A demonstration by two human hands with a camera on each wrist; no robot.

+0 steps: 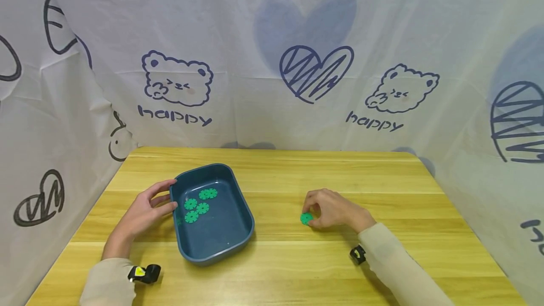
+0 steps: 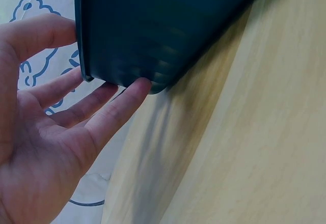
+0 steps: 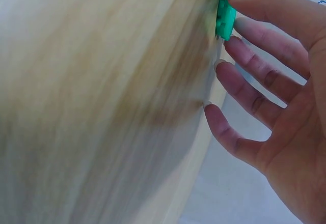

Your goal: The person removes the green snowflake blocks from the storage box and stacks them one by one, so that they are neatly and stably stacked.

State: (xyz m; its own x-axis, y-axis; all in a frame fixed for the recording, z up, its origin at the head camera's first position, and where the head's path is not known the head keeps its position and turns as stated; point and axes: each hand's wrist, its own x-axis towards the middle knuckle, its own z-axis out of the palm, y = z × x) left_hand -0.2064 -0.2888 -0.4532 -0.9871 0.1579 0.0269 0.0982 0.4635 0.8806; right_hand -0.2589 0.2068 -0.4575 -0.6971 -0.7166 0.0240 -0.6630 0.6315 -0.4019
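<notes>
A dark blue rectangular bin (image 1: 221,244) stands on the left half of the table. Several green notched plastic discs (image 1: 203,208) lie inside it, toward its left side, two of them overlapping. My left hand (image 1: 144,209) touches the bin's left side with spread, fairly straight fingers. In the left wrist view its fingertips (image 2: 145,84) rest along the bin's outer wall. To the right of the bin, my right hand (image 1: 333,209) pinches another green notched disc (image 1: 306,218) between thumb and forefinger, close to the tabletop. The right wrist view shows this disc (image 3: 225,15) edge-on, the other fingers loosely bent below it.
The wooden table (image 1: 280,277) meets a white printed cloth (image 1: 246,98) at the back, and cloth hangs on both sides too. A black wrist device (image 1: 145,274) sits by the left sleeve, another small device (image 1: 358,254) by the right.
</notes>
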